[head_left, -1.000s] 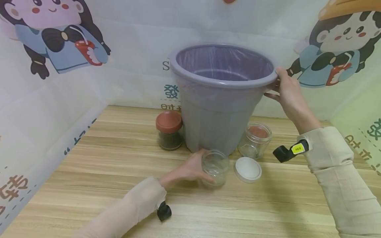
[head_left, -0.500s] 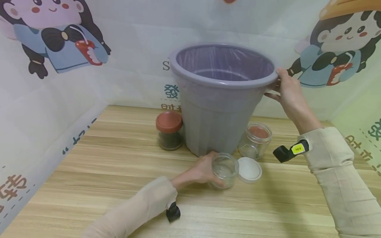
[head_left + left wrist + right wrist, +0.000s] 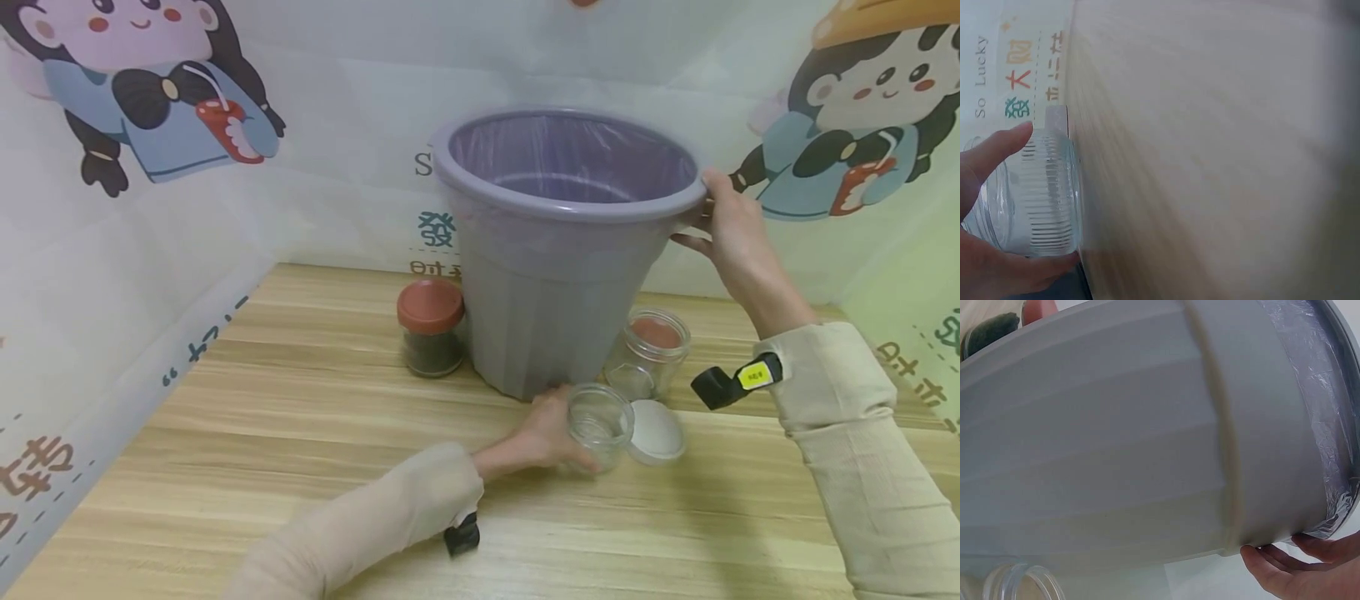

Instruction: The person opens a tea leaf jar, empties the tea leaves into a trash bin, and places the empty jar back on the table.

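My left hand [image 3: 549, 433] grips a clear open glass jar [image 3: 602, 423], thumb on the near side and fingers behind. In the left wrist view the jar's ribbed wall [image 3: 1047, 194] shows between thumb and fingers, upright and close over the tabletop. Right beside this jar lies a round white lid [image 3: 659, 435], partly overlapped by it. My right hand [image 3: 738, 242] holds the rim of a grey-purple trash can [image 3: 547, 308], thumb at the lip and fingers under it. A thin clear bag [image 3: 1310, 381] lines the can and folds over its edge.
Left of the can stands a jar with a red lid [image 3: 431, 307] and dark contents. Another glass jar [image 3: 645, 367], with something red showing through its mouth, stands at the can's right. Behind the wooden table [image 3: 315, 358] hang printed wall sheets [image 3: 345, 150].
My left hand has slid the glass jar to the right along the table. The white lid has shifted right as well. My right hand keeps its hold on the trash can.
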`<state>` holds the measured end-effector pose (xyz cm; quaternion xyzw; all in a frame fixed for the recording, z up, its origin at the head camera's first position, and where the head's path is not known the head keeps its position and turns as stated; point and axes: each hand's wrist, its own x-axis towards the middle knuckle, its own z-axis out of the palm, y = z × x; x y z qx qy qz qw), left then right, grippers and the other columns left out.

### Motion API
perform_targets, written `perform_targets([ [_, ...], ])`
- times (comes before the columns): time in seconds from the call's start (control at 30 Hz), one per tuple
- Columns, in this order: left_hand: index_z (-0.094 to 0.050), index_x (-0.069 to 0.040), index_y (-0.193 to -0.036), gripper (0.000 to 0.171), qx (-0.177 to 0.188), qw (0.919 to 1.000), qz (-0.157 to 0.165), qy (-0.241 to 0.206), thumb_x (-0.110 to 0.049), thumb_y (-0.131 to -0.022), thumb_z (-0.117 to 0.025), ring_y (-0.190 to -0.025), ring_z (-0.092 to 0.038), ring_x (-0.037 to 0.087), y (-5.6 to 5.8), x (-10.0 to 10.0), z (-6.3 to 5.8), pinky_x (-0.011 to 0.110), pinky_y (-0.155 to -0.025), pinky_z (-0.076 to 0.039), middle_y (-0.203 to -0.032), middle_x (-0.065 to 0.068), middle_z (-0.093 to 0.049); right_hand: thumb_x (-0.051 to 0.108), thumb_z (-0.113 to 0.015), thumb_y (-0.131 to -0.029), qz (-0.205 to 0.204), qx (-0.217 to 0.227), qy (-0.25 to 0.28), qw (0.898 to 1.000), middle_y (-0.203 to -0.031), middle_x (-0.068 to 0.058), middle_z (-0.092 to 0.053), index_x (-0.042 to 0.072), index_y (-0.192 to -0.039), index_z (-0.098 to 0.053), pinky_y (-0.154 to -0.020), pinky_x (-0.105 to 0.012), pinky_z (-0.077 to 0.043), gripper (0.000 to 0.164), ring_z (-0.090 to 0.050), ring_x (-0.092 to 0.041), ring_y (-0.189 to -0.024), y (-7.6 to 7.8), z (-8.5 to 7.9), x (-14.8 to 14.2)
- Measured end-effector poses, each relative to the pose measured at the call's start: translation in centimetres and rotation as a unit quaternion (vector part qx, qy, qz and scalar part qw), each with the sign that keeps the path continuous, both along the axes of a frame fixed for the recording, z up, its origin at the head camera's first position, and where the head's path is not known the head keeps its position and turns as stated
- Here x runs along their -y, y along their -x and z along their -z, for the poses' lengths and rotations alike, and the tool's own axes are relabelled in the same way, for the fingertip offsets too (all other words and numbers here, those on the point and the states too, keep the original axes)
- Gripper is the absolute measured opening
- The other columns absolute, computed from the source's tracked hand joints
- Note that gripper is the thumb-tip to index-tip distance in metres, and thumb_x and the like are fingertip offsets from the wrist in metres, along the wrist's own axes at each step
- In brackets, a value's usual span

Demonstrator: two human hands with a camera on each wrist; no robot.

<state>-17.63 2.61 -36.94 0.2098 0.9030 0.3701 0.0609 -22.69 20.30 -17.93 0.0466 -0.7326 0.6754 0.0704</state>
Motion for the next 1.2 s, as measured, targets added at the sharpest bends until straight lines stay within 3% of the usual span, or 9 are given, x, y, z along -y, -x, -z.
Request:
perform_targets([
  [0.17, -0.043, 0.001, -0.114, 0.083, 0.028, 0.9992, -0.028, 0.000, -0.019, -0.047, -0.088, -0.096, -0.053, 0.028, -0.1, -1.1, -0.2, 0.032, -0.079, -0.047, -0.098, 0.013, -0.056, 0.037, -0.033, -0.095, 0.001, -0.001, 0.005, 1.000, -0.101, 0.000, -0.047, 0.010, -0.105, -0.050, -0.100, -0.038, -0.033, 0.034, -0.049, -0.014, -0.102, 0.0, 0.1, 0.1],
  [0.37, -0.046, 0.002, -0.108, 0.077, 0.012, 0.9993, -0.030, 0.020, -0.023, -0.049, -0.087, -0.085, -0.058, 0.025, 0.2, -1.8, -0.5, 0.028, -0.068, -0.049, -0.089, 0.012, -0.058, 0.038, -0.031, -0.095, 0.003, -0.009, -0.011, 1.000, -0.100, 0.000, -0.046, 0.011, -0.101, -0.050, -0.099, -0.039, -0.034, 0.033, -0.049, -0.016, -0.103, 0.1, 0.2, 0.1],
  [0.7, -0.042, 0.002, -0.113, 0.082, 0.026, 0.9975, -0.057, 0.034, -0.028, -0.051, -0.086, -0.090, -0.058, 0.026, 0.5, -3.2, -0.5, 0.027, -0.072, -0.049, -0.095, 0.017, -0.057, 0.038, -0.033, -0.095, 0.011, -0.006, 0.006, 1.000, -0.097, 0.000, -0.046, 0.012, -0.095, -0.051, -0.099, -0.040, -0.034, 0.031, -0.051, -0.013, -0.098, 0.1, 0.1, 0.1],
  [1.2, -0.043, 0.005, -0.115, 0.083, -0.003, 0.9984, -0.033, 0.046, -0.038, -0.056, -0.083, -0.084, -0.060, 0.022, 0.6, -3.9, -0.2, 0.023, -0.068, -0.049, -0.091, 0.015, -0.059, 0.038, -0.031, -0.095, 0.017, -0.010, 0.010, 1.000, -0.097, 0.000, -0.048, 0.014, -0.095, -0.050, -0.101, -0.044, -0.030, 0.031, -0.050, -0.014, -0.097, 0.1, 0.4, 0.3],
])
